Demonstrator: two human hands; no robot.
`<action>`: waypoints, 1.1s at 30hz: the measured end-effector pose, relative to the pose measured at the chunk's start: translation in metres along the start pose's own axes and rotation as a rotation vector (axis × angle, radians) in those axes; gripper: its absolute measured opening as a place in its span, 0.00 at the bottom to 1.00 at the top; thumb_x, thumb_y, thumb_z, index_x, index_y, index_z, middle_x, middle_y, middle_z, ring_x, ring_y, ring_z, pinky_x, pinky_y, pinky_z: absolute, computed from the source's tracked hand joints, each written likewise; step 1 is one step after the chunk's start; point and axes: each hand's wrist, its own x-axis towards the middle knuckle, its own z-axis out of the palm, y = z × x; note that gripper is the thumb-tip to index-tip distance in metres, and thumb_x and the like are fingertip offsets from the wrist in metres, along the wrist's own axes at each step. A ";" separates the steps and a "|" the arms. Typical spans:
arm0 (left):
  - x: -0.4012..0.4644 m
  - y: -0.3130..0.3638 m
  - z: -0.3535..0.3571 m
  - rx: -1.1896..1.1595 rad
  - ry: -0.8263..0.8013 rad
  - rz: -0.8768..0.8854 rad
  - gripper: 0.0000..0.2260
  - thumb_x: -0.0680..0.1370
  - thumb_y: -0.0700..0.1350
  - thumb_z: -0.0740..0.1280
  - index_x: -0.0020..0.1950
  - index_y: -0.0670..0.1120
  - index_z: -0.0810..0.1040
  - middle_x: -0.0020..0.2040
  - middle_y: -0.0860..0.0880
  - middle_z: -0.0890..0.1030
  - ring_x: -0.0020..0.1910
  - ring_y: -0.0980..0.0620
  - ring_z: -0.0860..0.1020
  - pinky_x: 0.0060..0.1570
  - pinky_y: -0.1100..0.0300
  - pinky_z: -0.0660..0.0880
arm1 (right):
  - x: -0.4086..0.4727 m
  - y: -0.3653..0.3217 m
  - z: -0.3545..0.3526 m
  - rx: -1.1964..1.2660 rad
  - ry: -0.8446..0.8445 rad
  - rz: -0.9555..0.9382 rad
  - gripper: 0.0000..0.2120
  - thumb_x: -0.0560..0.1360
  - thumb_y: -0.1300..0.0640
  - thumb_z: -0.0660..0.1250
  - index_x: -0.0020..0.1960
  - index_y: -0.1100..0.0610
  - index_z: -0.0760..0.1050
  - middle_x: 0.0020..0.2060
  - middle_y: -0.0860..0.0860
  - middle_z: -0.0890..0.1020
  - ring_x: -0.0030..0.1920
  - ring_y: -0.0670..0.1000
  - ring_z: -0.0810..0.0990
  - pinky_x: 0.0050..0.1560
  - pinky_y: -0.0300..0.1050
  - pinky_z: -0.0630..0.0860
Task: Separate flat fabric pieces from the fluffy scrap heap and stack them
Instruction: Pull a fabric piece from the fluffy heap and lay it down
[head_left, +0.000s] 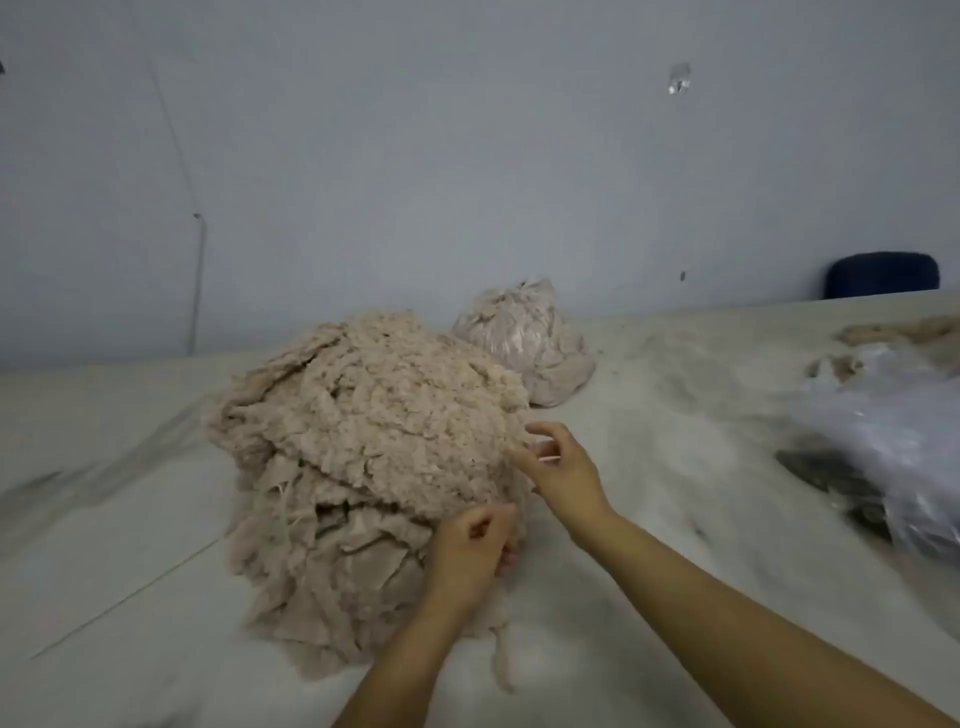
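Note:
A big beige heap of fabric (363, 415) sits on the pale table (130, 571). Its top is fluffy and curly; lower down, flatter torn pieces (332, 561) hang out toward me. My left hand (475, 551) is curled at the heap's lower right edge, fingers closed on fabric there. My right hand (558, 465) rests against the heap's right side with fingers spread, holding nothing that I can see.
A tied clear bag of beige scraps (524, 343) stands behind the heap. Crumpled clear plastic (893, 441) with darker stuff under it lies at the right. More beige scraps (904, 330) lie at the far right. A dark chair back (883, 274) shows behind the table.

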 end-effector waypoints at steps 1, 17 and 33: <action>0.002 0.001 -0.003 0.024 -0.023 0.027 0.12 0.78 0.43 0.65 0.34 0.48 0.79 0.27 0.52 0.79 0.28 0.57 0.76 0.29 0.66 0.72 | 0.007 -0.007 0.005 0.050 -0.011 -0.006 0.09 0.73 0.52 0.71 0.51 0.51 0.76 0.42 0.47 0.78 0.44 0.48 0.78 0.51 0.47 0.77; 0.006 0.010 0.004 0.563 0.169 0.313 0.22 0.77 0.36 0.63 0.70 0.47 0.68 0.68 0.57 0.64 0.64 0.59 0.67 0.53 0.82 0.60 | -0.003 0.026 0.004 0.134 -0.245 0.032 0.07 0.80 0.60 0.61 0.43 0.59 0.69 0.34 0.55 0.77 0.35 0.51 0.78 0.40 0.47 0.76; 0.047 0.011 0.036 1.003 -0.018 0.029 0.27 0.77 0.41 0.65 0.75 0.46 0.62 0.77 0.43 0.55 0.75 0.46 0.59 0.68 0.61 0.60 | -0.048 0.101 -0.135 0.169 -0.090 0.088 0.11 0.81 0.62 0.58 0.40 0.59 0.66 0.25 0.49 0.72 0.24 0.43 0.71 0.29 0.35 0.69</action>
